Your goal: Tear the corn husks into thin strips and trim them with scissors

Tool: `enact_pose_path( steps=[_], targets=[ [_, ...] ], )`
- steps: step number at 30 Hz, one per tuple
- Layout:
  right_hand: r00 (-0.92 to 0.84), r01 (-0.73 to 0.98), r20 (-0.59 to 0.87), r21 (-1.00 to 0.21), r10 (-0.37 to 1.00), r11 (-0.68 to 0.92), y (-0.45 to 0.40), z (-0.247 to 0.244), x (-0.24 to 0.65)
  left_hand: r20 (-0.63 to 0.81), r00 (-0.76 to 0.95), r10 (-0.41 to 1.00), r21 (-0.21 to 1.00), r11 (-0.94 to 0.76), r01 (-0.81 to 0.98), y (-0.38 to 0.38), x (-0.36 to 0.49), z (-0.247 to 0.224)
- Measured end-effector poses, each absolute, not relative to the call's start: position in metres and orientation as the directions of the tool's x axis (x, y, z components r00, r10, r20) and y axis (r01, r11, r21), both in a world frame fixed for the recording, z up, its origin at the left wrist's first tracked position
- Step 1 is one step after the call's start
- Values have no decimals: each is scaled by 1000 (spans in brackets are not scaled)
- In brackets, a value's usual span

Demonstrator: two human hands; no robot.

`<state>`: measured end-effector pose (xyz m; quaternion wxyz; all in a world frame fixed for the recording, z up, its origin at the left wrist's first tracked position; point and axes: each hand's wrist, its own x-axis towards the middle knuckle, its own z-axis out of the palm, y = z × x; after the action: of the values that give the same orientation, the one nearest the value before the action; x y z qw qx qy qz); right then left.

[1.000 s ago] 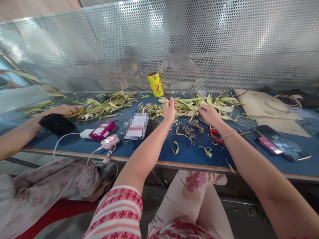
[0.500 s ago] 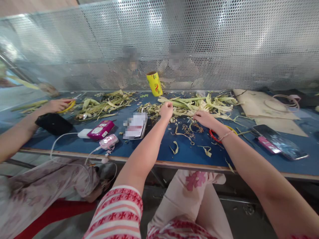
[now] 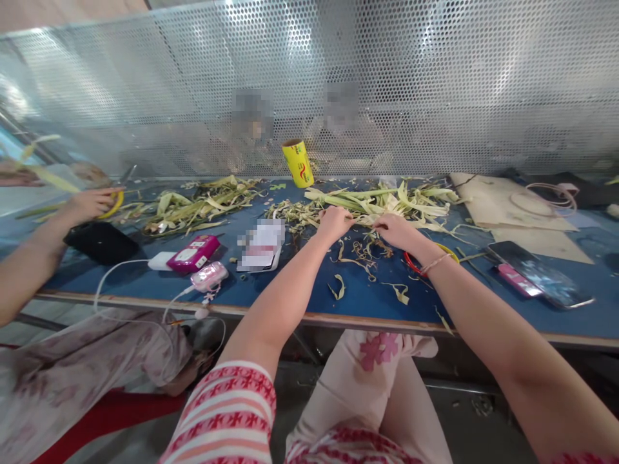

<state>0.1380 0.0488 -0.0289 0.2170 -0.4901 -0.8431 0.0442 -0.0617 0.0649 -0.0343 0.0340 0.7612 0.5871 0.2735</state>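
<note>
Pale green plant strips (image 3: pixel 401 200) lie in a loose pile on the blue table (image 3: pixel 290 299). At the pile's front edge my left hand (image 3: pixel 335 223) is closed, its fingers pinched together on something too small to make out. Just to its right, my right hand (image 3: pixel 394 231) is also pinched, and what lies between its fingertips is hidden. Small gaps separate the two hands. Curled brown scraps (image 3: pixel 362 254) are scattered in front of them. A red and yellow ring (image 3: pixel 416 264) lies partly under my right wrist.
Left of my arm are a phone (image 3: pixel 261 245), a pink power bank (image 3: pixel 193 253) and a black case (image 3: pixel 100 241). A yellow roll (image 3: pixel 298 164) stands behind. Another person's hand (image 3: pixel 89 205) is at far left. A dark phone (image 3: pixel 541 274) and cardboard (image 3: pixel 512 203) are at right.
My left hand has moved right and slightly down, closer to my right hand, which stays nearly in place. The other person's hand at left has shifted left.
</note>
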Motion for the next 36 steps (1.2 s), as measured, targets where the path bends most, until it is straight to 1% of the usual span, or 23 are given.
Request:
enact_pose_path(
  steps=[3,6,11,14,16,20,23,25,27,29,31,32,34,36],
  targets=[
    [-319,878,375,-230,871,420,51,-32,143,399,207,893,348,-357,867,64,-60,-35],
    [-293,901,368,-202,882,383,52,-33,144,427,208,880,352,-373,859,62,-59,-34],
    [-297,871,338,-288,893,398,55,-33,143,472,123,873,438,-353,827,57,-55,-26],
    [-270,866,351,-320,897,385,54,-30,142,479,93,873,451,-336,827,55,-52,-24],
    [-258,871,341,-323,904,370,52,-27,143,492,87,866,452,-339,825,55,-51,-26],
    [-263,886,274,-312,925,344,47,-22,142,511,61,857,472,-339,814,58,-52,-28],
    [-268,895,251,-292,930,337,46,-22,143,526,-15,851,543,-322,775,63,-57,-25],
    [-267,897,257,-285,929,337,48,-23,144,554,-133,822,647,-325,690,67,-63,-20],
    [-263,895,269,-290,926,339,51,-25,146,582,-303,754,762,-377,526,72,-72,-15],
    [-255,893,276,-301,927,335,54,-27,147,537,-503,677,843,-411,346,77,-81,-13],
    [-247,893,275,-308,929,328,56,-28,148,432,-637,639,891,-411,191,81,-87,-13],
    [-243,894,272,-310,931,324,56,-28,148,376,-663,648,911,-388,137,83,-89,-14],
    [-241,895,261,-311,935,318,56,-28,148,288,-661,692,939,-341,52,84,-90,-15],
    [-238,898,253,-311,938,312,57,-27,149,260,-644,720,939,-344,-6,84,-89,-15]
  ],
)
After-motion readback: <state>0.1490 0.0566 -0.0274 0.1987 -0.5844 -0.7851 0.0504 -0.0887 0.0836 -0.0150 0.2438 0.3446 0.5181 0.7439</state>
